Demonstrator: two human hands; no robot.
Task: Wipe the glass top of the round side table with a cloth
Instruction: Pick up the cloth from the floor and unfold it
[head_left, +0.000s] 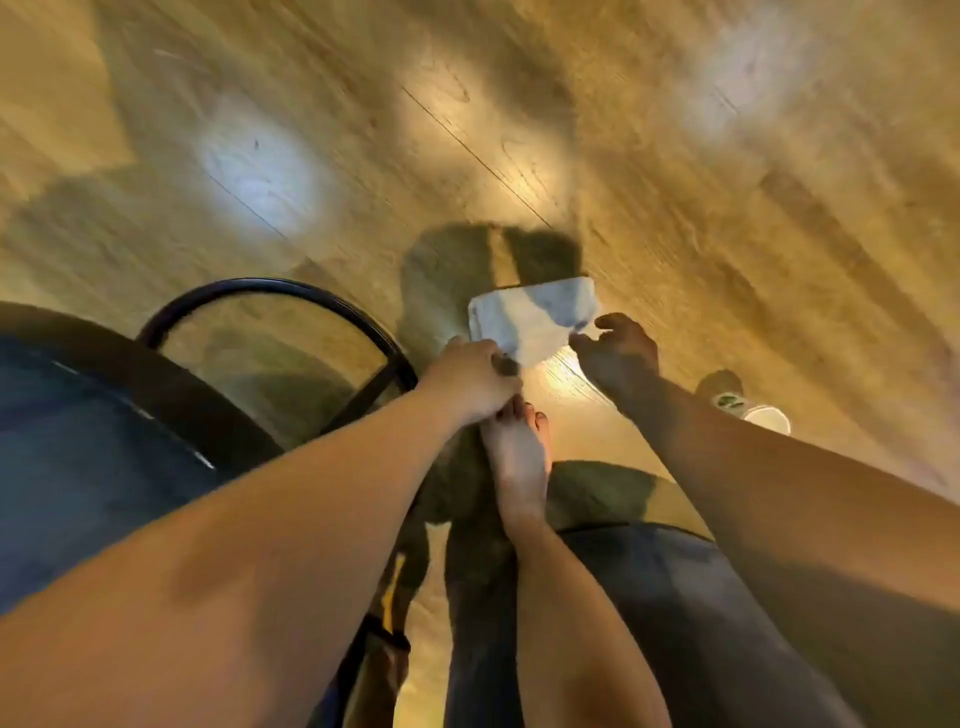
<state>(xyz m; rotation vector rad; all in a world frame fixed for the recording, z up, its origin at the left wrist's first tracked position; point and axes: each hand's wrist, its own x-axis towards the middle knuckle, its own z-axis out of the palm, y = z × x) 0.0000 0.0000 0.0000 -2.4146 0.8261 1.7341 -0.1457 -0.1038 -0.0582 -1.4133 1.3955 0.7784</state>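
Holding a pale cloth (530, 325) stretched between both hands above the wooden floor (675, 156), the person appears to be readying it rather than wiping yet. The left hand (470, 382) is closed around the cloth's near corner, fingers curled tight; the right hand (618, 351) sits at the cloth's 4 o'clock edge with thumb and fingers partly spread, and whether it actually pinches the fabric or only touches it cannot be told. The round side table (291, 296), a dark ring framing clear glass, lies at about 9 o'clock from the cloth, near but apart from it, with the floor showing through the pane. My judgement is that the step in hand is unfolding or gathering the cloth, and the next move calls for carrying it leftward over the rim and pressing it flat on the glass. A bare foot (519, 462) stands below the hands. Much of the table is cut off by a dark upholstered seat (78, 441) at 8 o'clock, motion blur softens everything, and a small white object (766, 418) at 3 o'clock is too indistinct to identify.
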